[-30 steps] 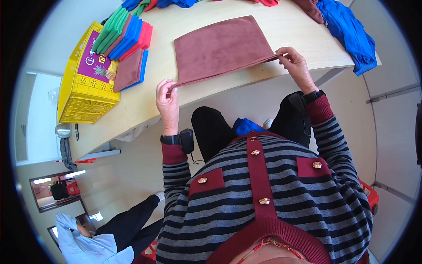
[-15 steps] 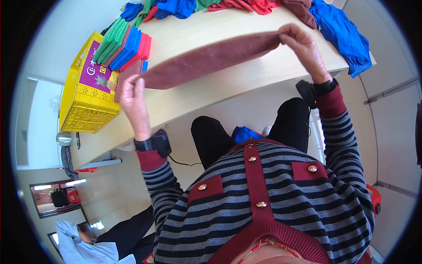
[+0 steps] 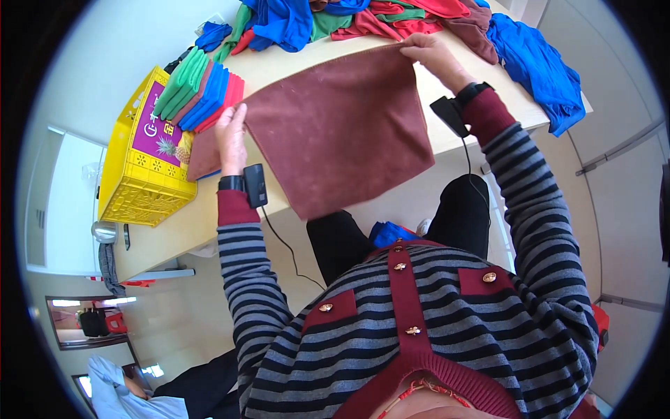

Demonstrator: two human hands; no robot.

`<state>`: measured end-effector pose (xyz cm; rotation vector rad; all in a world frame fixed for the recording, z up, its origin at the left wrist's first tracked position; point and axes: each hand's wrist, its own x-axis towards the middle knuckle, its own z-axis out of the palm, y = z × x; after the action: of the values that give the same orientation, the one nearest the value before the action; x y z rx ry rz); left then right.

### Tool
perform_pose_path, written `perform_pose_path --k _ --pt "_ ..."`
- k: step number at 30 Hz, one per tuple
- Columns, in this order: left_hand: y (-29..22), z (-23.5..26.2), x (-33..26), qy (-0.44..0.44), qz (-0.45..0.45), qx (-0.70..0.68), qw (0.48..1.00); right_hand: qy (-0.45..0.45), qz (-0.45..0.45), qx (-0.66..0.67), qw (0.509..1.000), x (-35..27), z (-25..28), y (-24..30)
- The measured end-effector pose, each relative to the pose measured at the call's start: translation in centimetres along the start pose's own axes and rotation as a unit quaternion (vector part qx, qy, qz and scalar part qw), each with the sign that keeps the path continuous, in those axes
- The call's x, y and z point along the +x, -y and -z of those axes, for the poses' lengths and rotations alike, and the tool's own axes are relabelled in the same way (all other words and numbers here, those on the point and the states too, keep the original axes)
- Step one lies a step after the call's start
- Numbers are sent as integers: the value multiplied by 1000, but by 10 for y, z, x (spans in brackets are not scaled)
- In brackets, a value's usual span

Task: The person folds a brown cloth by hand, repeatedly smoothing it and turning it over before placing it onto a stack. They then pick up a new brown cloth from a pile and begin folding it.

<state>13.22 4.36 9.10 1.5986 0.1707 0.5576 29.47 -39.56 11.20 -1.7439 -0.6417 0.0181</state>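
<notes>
A brown cloth [image 3: 342, 129] hangs spread out between my two hands, its stitched upper edge held taut over the table's near edge. My left hand [image 3: 230, 140] pinches its upper left corner, and my right hand [image 3: 434, 57] pinches the upper right corner, raised higher and farther off. The lower part of the cloth droops toward my lap. Just left of my left hand stands a stack of folded cloths [image 3: 202, 94] in green, brown, blue and red. Another brown folded cloth [image 3: 202, 155] lies below that stack, partly hidden by my left hand.
A yellow crate [image 3: 143, 174] stands at the table's left end. Loose blue cloths [image 3: 283, 24], red cloths [image 3: 440, 8] and a blue heap [image 3: 534, 73] lie along the pale table's [image 3: 314, 59] far side. At lower left, a person in a light blue top [image 3: 129, 391] is partly visible.
The brown cloth has swung from a narrow, lifted strip to a hanging, opened sheet. My right hand has moved left, bringing the hands closer together; both still grip the corners.
</notes>
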Motion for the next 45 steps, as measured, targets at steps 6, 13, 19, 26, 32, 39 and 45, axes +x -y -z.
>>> perform_pose_path --k 6,13,19,26,32,39,45 --pt "42 -17 14 -43 18 38 998 -46 -70 -46 995 21 -25 -41" --pt "36 -7 13 -43 3 38 998 -47 -86 -42 994 24 -31 -35" --pt "-20 3 1 -34 -33 -15 999 2 -21 47 999 12 -5 5" --pt "-105 19 -41 14 -115 -59 992 20 37 91 995 -33 16 115" --pt "-148 18 -78 14 -166 -84 983 38 74 131 988 -70 35 170" --pt "-163 26 -87 23 -152 -173 973 30 54 183 981 -79 30 189" --pt "-102 17 -53 20 -102 -144 984 44 44 105 993 -42 26 103"
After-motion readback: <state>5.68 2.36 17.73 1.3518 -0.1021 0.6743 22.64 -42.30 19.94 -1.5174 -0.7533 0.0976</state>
